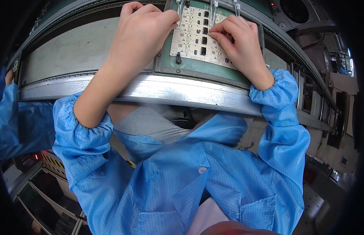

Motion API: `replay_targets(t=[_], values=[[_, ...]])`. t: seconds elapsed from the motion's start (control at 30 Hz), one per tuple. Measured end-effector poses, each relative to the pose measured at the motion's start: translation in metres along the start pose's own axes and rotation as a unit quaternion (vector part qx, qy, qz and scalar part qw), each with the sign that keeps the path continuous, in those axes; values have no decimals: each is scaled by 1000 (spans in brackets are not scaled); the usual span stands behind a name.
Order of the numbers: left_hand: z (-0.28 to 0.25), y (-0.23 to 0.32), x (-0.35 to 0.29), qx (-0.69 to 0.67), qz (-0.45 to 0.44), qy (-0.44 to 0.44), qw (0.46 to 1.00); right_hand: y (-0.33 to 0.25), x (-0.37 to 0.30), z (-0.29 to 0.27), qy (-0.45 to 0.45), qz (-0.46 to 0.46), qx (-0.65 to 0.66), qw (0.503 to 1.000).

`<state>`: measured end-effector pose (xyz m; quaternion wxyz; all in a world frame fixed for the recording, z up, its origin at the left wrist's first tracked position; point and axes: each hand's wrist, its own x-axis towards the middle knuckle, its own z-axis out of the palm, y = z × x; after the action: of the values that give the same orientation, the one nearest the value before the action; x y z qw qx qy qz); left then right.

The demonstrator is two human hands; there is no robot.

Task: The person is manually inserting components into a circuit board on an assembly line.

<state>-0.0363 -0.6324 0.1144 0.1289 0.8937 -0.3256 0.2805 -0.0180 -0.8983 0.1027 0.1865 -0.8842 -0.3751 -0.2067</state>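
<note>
A white circuit board panel (186, 49) with printed markings lies in a green carrier frame (197, 67). Small black parts stand on it, among them a column of black block-shaped components (203, 51). My left hand (144, 33) reaches over the panel's left edge, thumb and fingers pinched together; anything between them is too small to make out. My right hand (240, 43) is over the panel's right half, its thumb and forefinger pinched beside the black components. What these fingertips hold, if anything, cannot be made out. Clear-and-metal clips (214, 11) line the panel's far edge.
The carrier rests on a conveyor with a shiny metal rail (162, 92) along its near side. A black knob (178, 58) stands on the frame. At far left are another person's blue sleeve (7, 105) and hand. Crates (48, 188) stand at lower left.
</note>
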Motion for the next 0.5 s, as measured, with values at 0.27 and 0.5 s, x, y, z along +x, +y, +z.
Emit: replay_targets(t=[0.27, 0.5], values=[[-3, 5, 3, 34, 43, 38, 998, -3, -2, -16, -65, -13, -14, 998], [50, -7, 9, -202, 149, 387, 887, -22, -17, -21, -76, -30, -102, 991]])
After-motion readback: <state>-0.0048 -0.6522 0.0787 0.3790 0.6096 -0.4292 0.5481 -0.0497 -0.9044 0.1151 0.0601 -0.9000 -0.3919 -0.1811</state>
